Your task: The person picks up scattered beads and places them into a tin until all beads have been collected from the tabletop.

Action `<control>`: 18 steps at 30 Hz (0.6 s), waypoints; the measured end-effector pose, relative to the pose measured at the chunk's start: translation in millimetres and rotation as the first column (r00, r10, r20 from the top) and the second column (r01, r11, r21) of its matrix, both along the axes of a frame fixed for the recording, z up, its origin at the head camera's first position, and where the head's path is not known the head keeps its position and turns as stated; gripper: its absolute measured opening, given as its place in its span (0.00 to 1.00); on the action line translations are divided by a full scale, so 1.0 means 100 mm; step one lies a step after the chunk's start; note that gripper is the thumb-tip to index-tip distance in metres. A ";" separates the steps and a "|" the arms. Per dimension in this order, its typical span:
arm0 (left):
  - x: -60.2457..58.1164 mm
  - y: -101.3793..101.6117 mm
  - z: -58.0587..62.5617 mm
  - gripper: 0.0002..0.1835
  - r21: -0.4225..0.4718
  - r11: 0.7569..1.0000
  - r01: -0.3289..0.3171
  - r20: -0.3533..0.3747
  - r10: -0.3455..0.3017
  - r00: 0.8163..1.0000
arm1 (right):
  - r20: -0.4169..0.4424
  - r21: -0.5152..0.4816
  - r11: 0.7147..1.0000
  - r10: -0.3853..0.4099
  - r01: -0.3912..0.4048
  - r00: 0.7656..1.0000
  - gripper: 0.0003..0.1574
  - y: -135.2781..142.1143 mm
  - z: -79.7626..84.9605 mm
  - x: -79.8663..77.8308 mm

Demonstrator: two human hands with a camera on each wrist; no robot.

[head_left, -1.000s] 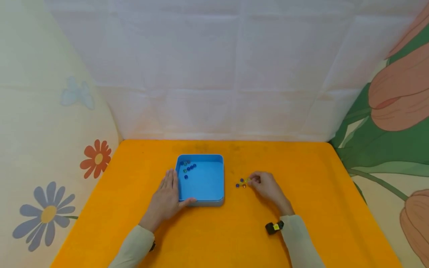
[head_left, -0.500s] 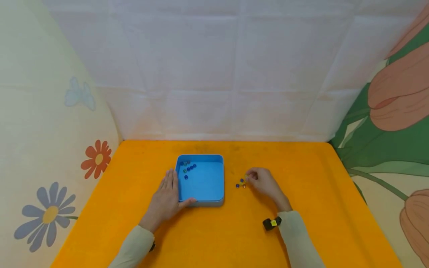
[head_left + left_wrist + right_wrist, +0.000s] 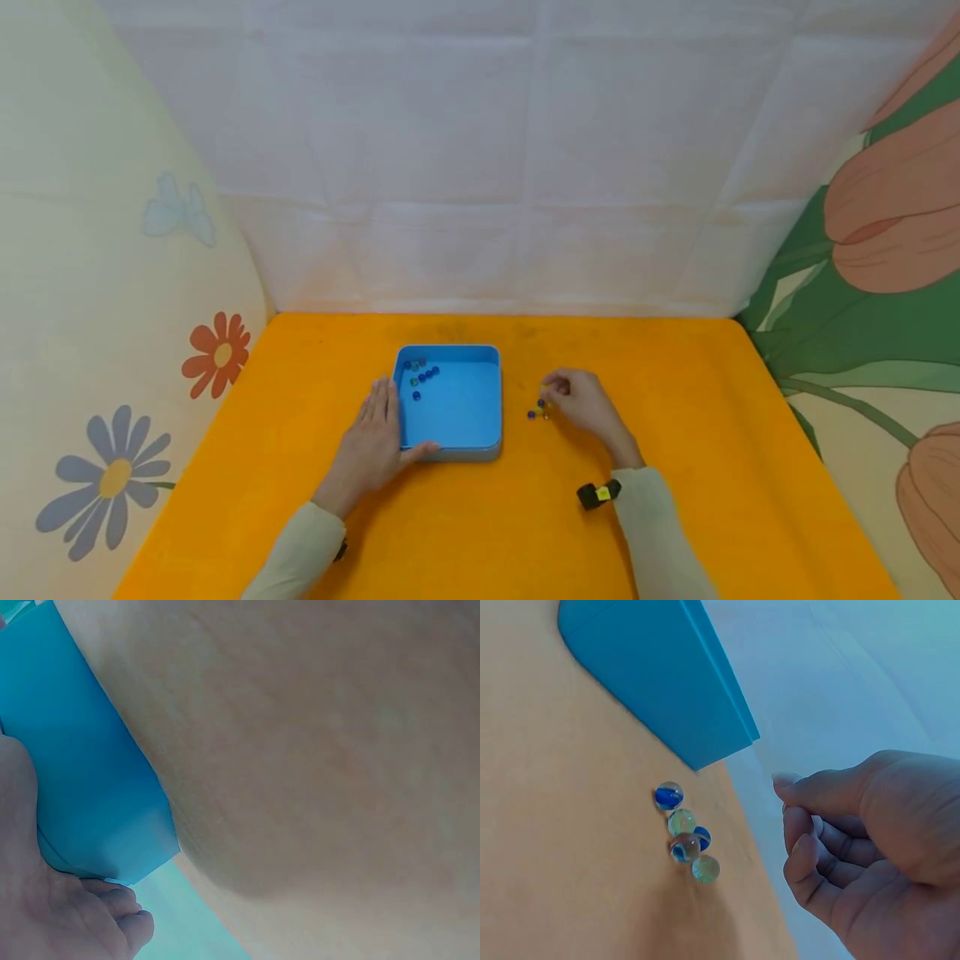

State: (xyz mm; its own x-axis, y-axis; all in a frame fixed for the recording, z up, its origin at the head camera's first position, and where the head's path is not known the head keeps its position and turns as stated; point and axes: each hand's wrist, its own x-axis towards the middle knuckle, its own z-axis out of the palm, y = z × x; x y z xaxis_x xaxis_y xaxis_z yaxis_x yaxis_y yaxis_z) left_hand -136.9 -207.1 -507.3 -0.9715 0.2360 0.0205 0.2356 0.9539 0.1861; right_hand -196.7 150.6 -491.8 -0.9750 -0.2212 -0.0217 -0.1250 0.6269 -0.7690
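My left hand (image 3: 369,442) lies flat along the left side of a square blue tray (image 3: 457,425), its thumb across the near rim. Several glass marbles (image 3: 422,378) sit inside at the tray's far left. In the left wrist view, fingers rest against the blue wall (image 3: 90,765). My right hand (image 3: 587,403) is raised over the table right of the tray, thumb and index finger pinching a small yellowish marble (image 3: 543,387), mostly hidden by the fingertips. Below the right hand (image 3: 862,840), several clear marbles with blue or pale swirls (image 3: 685,847) lie in a cluster on the table.
An orange cloth (image 3: 480,533) covers the table. A white sheet (image 3: 480,167) hangs behind its far edge, with flower-printed fabric (image 3: 112,333) on the left and more at the right. A black wrist camera (image 3: 597,495) sits below the right hand.
My right hand has lifted away from the marble cluster and moved left and toward the far side, fingertips still pinched. The left hand and the tray stay in place.
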 end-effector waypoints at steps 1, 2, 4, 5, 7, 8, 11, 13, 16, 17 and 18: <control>0.00 0.00 0.00 0.68 -0.001 1.000 0.001 -0.003 -0.001 1.000 | 0.000 -0.006 1.000 0.000 0.000 1.000 0.12 -0.01 0.01 0.00; -0.01 0.00 0.00 0.68 -0.002 1.000 0.002 -0.007 -0.002 1.000 | 0.000 -0.008 1.000 0.000 0.000 1.000 0.12 -0.02 0.01 -0.01; -0.01 0.00 0.00 0.68 -0.001 1.000 0.003 -0.010 -0.003 1.000 | 0.004 -0.008 1.000 -0.001 0.002 1.000 0.13 -0.05 0.02 -0.02; -0.01 0.00 0.01 0.68 -0.001 1.000 0.004 -0.010 -0.005 1.000 | 0.007 -0.007 1.000 -0.003 0.003 1.000 0.12 -0.06 0.03 -0.03; -0.01 0.01 0.01 0.67 0.002 1.000 0.006 -0.010 -0.006 1.000 | 0.013 -0.007 1.000 -0.005 0.005 1.000 0.12 -0.09 0.04 -0.04; -0.01 0.01 0.01 0.67 0.003 1.000 0.006 -0.009 -0.006 1.000 | 0.013 -0.010 1.000 -0.004 0.004 1.000 0.12 -0.10 0.05 -0.05; -0.02 0.00 0.01 0.68 0.005 1.000 0.004 -0.005 -0.004 1.000 | 0.013 -0.028 1.000 -0.002 0.003 1.000 0.12 -0.15 0.06 -0.06; -0.02 0.00 0.01 0.68 0.007 1.000 0.002 -0.004 -0.002 1.000 | 0.017 -0.042 0.999 -0.004 0.005 1.000 0.12 -0.18 0.07 -0.07; -0.02 -0.01 0.00 0.68 0.007 1.000 -0.002 -0.007 0.002 1.000 | 0.024 -0.056 0.998 -0.005 0.006 1.000 0.12 -0.23 0.09 -0.07; -0.02 -0.01 -0.01 0.68 0.007 1.000 -0.002 -0.009 0.003 1.000 | 0.027 -0.063 0.998 -0.008 0.009 1.000 0.12 -0.25 0.10 -0.07; -0.02 -0.01 -0.01 0.68 0.007 1.000 -0.003 -0.011 0.003 1.000 | 0.029 -0.069 0.998 -0.008 0.010 1.000 0.12 -0.26 0.11 -0.07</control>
State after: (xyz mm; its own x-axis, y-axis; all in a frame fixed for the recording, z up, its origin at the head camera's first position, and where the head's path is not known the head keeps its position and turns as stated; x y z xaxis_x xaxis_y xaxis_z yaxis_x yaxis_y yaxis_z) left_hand -138.7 -208.1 -508.7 -0.9719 0.2332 0.0327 0.2351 0.9533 0.1898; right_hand -203.4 124.4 -481.0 -0.9762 -0.2141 -0.0346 -0.0969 0.5733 -0.8136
